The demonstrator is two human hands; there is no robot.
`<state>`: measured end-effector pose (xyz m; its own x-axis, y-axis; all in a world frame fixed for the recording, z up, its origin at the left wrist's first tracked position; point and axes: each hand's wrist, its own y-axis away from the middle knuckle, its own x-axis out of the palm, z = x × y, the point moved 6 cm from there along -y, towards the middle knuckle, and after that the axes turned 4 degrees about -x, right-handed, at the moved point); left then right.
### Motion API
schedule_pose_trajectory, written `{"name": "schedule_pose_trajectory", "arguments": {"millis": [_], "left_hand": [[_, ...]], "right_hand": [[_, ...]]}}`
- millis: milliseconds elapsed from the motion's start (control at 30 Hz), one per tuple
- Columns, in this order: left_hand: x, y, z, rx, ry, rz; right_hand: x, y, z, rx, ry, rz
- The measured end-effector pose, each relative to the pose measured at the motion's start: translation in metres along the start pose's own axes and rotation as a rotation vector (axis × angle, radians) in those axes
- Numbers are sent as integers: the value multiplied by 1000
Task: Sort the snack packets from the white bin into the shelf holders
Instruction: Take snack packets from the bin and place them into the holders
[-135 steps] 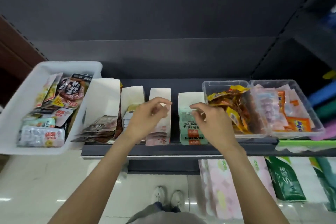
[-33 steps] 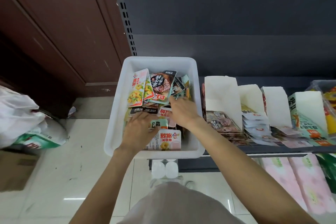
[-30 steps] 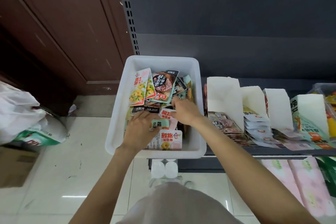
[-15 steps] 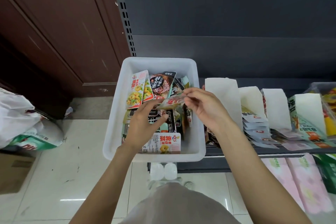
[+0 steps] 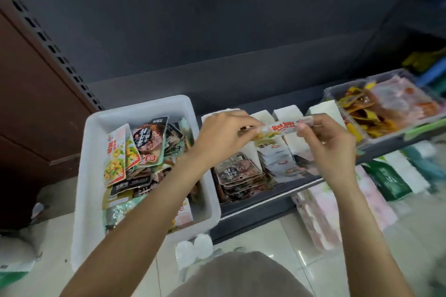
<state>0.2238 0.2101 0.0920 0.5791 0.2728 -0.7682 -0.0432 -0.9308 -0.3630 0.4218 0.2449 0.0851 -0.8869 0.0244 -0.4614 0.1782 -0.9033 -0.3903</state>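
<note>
A snack packet (image 5: 281, 128), white with red lettering and a yellow picture, is held edge-on in the air above the white paper holders (image 5: 287, 113) on the shelf (image 5: 255, 202). It is pinched at its left end by the fingers of the left hand (image 5: 222, 136) and at its right end by the fingers of the right hand (image 5: 325, 142), both hands being closed on it. The packet is kept clear of the holders and touches none of them.

Below it, a stack of dark brown packets (image 5: 237, 175) is seen in the leftmost holder, and pale blue-white packets (image 5: 277, 160) are seen in the next one. Just left of the holders, the white bin (image 5: 96, 128) is set on the shelf end, and it is filled with mixed packets: two with yellow pictures (image 5: 115, 154) are leaned upright at the left, and a dark one with white characters (image 5: 148, 142) is propped beside them. To the right of the holders, a clear tub (image 5: 337, 90) with orange and pink packets is placed on the shelf. On the level beneath, pink-wrapped packs (image 5: 323, 210) and a green pack (image 5: 388, 181) are stored. The right side of the view is blurred.
</note>
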Motion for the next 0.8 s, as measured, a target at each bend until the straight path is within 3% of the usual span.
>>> {"name": "schedule_pose_trajectory", "arguments": {"millis": [67,167,333,467,600,800], "left_hand": [[28,-26,-23,55,5,26],[68,-54,-41,1,136,73],[118,-76,-43,-136,316,83],[143,-72,-41,-104,81,144],[159,-51,-37,74,-162,258],[170,-33,-23,1,-156,418]], "right_hand": [[-35,-1,-14,-15,95,-110],[-74,-4,-32,-13,243,-194],[-94,-29,-42,-158,436,-190],[-86,-42,-68,-202,450,-45],[-64,-31,-79,-249,477,133],[-19,-11,-97,-241,669,412]]}}
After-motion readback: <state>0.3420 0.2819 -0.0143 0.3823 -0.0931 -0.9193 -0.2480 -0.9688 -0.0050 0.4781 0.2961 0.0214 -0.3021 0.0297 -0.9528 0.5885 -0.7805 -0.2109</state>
